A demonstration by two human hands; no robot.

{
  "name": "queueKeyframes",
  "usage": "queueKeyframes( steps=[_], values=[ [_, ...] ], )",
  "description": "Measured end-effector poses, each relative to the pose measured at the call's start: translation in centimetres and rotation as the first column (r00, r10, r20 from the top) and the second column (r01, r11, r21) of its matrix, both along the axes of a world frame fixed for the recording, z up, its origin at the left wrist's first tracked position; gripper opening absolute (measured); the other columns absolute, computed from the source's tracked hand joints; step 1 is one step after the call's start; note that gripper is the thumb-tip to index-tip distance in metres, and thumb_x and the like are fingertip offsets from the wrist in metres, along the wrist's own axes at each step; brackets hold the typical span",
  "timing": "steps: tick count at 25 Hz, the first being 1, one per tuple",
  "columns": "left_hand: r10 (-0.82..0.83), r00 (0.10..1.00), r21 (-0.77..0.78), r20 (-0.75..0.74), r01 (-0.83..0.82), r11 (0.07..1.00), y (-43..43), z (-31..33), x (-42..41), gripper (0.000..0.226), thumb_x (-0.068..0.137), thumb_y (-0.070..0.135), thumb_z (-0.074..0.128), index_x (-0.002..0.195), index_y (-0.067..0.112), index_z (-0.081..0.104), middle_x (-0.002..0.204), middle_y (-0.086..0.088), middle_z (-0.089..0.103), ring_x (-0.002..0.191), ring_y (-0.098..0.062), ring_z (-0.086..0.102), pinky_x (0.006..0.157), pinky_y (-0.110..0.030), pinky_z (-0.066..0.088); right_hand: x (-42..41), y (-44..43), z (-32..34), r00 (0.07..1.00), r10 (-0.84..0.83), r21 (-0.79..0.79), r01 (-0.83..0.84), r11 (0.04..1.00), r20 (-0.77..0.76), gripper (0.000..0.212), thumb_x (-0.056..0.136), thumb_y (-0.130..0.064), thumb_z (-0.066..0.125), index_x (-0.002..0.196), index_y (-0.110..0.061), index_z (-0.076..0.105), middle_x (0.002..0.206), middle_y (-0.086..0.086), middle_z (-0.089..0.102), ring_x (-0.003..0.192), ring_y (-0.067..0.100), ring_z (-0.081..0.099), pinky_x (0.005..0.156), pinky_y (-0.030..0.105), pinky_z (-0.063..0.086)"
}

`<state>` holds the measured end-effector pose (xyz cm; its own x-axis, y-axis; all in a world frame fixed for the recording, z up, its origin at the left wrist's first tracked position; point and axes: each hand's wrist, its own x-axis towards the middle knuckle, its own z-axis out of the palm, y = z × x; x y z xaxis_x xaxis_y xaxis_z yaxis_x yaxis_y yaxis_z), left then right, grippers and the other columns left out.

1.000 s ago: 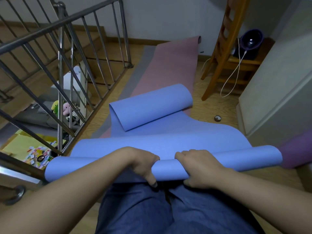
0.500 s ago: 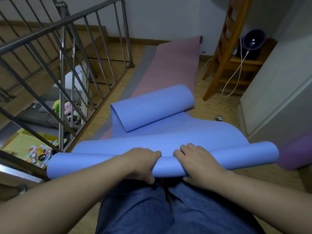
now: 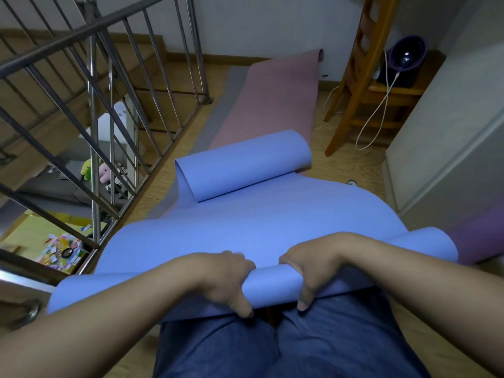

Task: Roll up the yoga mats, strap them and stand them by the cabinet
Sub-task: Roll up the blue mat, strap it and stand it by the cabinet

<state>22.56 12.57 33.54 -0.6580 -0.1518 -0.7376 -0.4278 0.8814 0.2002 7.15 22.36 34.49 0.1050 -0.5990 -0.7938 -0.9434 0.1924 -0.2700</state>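
A blue yoga mat (image 3: 245, 230) lies across the floor in front of my knees, its near end rolled into a loose tube and its far end curled over on itself. My left hand (image 3: 226, 279) grips the tube left of centre, thumb underneath. My right hand (image 3: 308, 271) grips it right of centre, thumb also underneath. A pink mat (image 3: 272, 102) lies flat beyond the blue one, on top of a grey mat (image 3: 218, 110). At the right edge a purple mat (image 3: 480, 236) shows beside the white cabinet (image 3: 447, 132).
A metal stair railing (image 3: 109, 110) runs along the left with a drop to the floor below. A wooden chair (image 3: 360, 85) with a white cable stands at the back right. A small round object (image 3: 351, 182) lies on the wooden floor near the cabinet.
Both hands have turned over the tube, thumbs now under it, and the rolled end has lifted and moved a little toward my lap. The roll's right end has risen.
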Motion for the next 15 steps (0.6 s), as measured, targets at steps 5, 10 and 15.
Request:
queueKeyframes(
  steps=[5,10,15],
  values=[
    [-0.077,0.954,-0.346,-0.289,-0.029,0.938,2.7,-0.4,1.5,0.049,0.077,0.035,0.062,0.116,0.018,0.040,0.113,-0.004,0.051,0.102,-0.026,0.053,0.072,-0.031,0.038,-1.1,-2.1,-1.0,0.989,-0.094,0.140,0.077,0.987,0.118,0.050,0.070,-0.033,0.083,0.115,-0.020,0.065,0.111,-0.001,0.069,0.098,0.020,0.067,0.089,0.034,0.054],
    [0.071,0.983,-0.061,-0.169,-0.082,0.995,-0.7,-0.2,0.3,0.054,0.070,0.043,0.072,0.112,0.025,0.043,0.105,0.000,0.061,0.091,-0.023,0.058,0.079,-0.037,0.050,-1.0,0.7,0.0,0.994,-0.101,-0.249,0.087,0.965,-0.043,0.059,0.067,-0.052,0.078,0.114,-0.027,0.051,0.109,-0.007,0.057,0.099,0.017,0.055,0.083,0.032,0.047],
    [0.082,0.994,0.133,0.078,-0.092,0.987,-2.6,0.0,-2.2,0.059,0.068,0.047,0.078,0.115,0.028,0.046,0.114,0.004,0.059,0.104,-0.020,0.058,0.094,-0.037,0.048,0.3,3.8,-1.2,0.947,-0.080,-0.568,-0.118,0.814,-0.311,0.048,0.074,-0.043,0.067,0.108,-0.020,0.042,0.105,0.001,0.056,0.097,0.025,0.053,0.066,0.031,0.028]
  ],
)
